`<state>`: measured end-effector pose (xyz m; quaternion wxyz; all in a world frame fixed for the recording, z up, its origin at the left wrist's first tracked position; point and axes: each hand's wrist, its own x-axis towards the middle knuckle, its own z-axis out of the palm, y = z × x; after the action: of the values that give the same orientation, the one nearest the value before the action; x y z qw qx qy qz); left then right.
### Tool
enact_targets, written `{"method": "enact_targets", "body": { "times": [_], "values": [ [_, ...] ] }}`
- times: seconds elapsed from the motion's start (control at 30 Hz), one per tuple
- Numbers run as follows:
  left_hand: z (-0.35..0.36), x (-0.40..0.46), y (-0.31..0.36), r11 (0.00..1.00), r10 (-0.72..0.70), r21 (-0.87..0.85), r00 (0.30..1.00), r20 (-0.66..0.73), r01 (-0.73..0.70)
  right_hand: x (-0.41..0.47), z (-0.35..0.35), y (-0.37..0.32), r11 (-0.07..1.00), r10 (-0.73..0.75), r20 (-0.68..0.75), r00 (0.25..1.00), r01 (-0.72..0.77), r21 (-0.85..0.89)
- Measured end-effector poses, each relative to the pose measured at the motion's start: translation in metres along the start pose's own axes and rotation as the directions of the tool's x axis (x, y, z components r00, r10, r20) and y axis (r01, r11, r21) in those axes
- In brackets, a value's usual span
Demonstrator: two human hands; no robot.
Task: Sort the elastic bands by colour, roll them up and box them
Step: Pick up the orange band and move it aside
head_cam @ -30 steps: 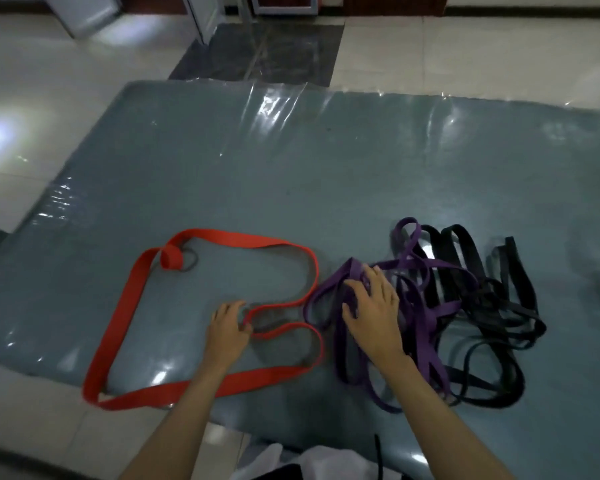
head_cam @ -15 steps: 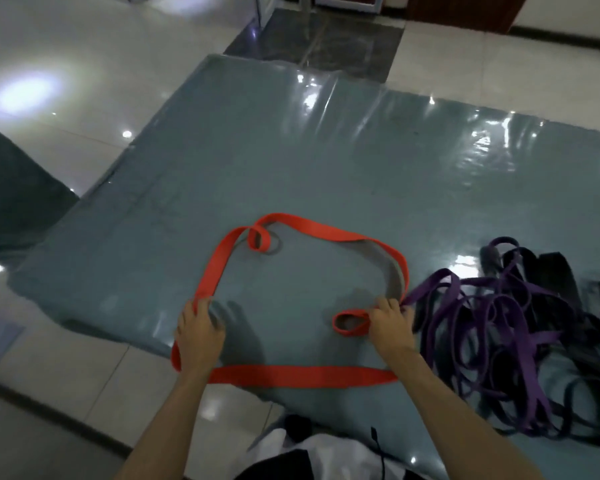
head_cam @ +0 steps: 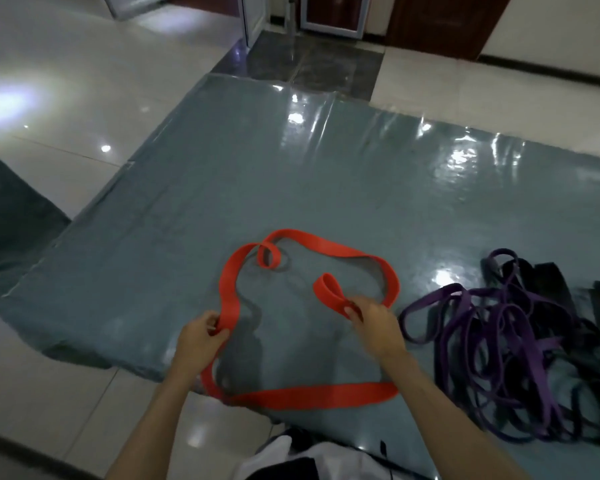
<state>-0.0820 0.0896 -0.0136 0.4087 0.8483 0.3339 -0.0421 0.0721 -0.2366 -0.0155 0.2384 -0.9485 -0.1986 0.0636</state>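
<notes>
Item: long flat red elastic band (head_cam: pixel 312 396), near edge of grey plastic-covered table (head_cam: pixel 222 174).
Left hand (head_cam: pixel 198 336): grips band's left run.
Right hand (head_cam: pixel 371 322): pinches folded end.
Advice: roll tight from fold, edges aligned.

Red band (head_cam: pixel 326 249): wide flat loop, sprawled w/ a small curl at far side, near edge hanging off worktop front, one end folded into a small loop. Purple bands (head_cam: pixel 499 327): tangled heap just right of red. Black bands (head_cam: pixel 555 285): under and behind purple, mixed in.
</notes>
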Motion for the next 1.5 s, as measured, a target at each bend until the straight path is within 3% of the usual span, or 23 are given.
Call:
{"method": "enact_targets", "body": {
  "times": [0.13,0.27,0.4,0.63,0.77,0.93,1.1,1.2,1.27,1.33,1.43,1.5],
  "values": [
    [-0.008,0.027,0.071,0.949,0.240,-0.221,0.970,0.048,-0.224,-0.002,-0.006,0.011,0.988,0.111,-0.109,0.988,-0.097,0.123],
    [0.010,0.064,0.118,0.909,0.400,-0.123,0.916,-0.017,-0.399,-0.008,-0.011,0.031,0.953,0.245,-0.119,0.962,-0.217,0.212],
    [0.042,0.090,0.131,0.924,0.375,0.088,0.927,-0.029,-0.371,-0.017,-0.017,0.046,0.937,0.297,-0.164,0.941,-0.254,0.240],
    [0.071,0.105,0.122,0.852,0.409,0.393,0.909,-0.085,-0.346,-0.014,-0.022,0.070,0.923,0.341,-0.084,0.936,-0.317,0.217],
    [0.074,0.121,0.122,0.870,0.422,0.332,0.899,-0.119,-0.365,0.000,-0.016,0.078,0.935,0.342,-0.093,0.935,-0.329,0.136],
    [0.060,0.142,0.123,0.868,0.478,0.173,0.878,-0.039,-0.465,0.016,-0.008,0.083,0.879,0.459,0.102,0.883,-0.467,0.093],
    [0.056,0.170,0.123,0.899,0.321,0.308,0.947,0.016,-0.311,0.025,-0.007,0.075,0.861,0.479,0.120,0.869,-0.492,0.130],
    [0.052,0.188,0.120,0.951,0.126,0.263,0.981,0.147,-0.162,0.024,-0.006,0.069,0.870,0.493,0.042,0.869,-0.493,-0.012],
    [0.053,0.194,0.116,0.968,0.074,0.228,0.985,0.158,-0.110,0.023,-0.006,0.065,0.880,0.470,-0.018,0.883,-0.470,-0.063],
    [0.054,0.193,0.116,0.982,0.016,0.185,0.993,0.116,-0.038,0.023,-0.006,0.061,0.892,0.451,-0.057,0.891,-0.451,0.023],
    [0.053,0.181,0.126,0.997,-0.079,-0.010,0.991,0.107,0.080,0.023,-0.016,0.054,0.848,0.519,-0.136,0.844,-0.489,0.202],
    [0.052,0.159,0.140,0.989,-0.046,-0.134,0.993,0.105,0.060,0.022,-0.026,0.049,0.816,0.558,-0.183,0.810,-0.494,0.301]
  ]
}}
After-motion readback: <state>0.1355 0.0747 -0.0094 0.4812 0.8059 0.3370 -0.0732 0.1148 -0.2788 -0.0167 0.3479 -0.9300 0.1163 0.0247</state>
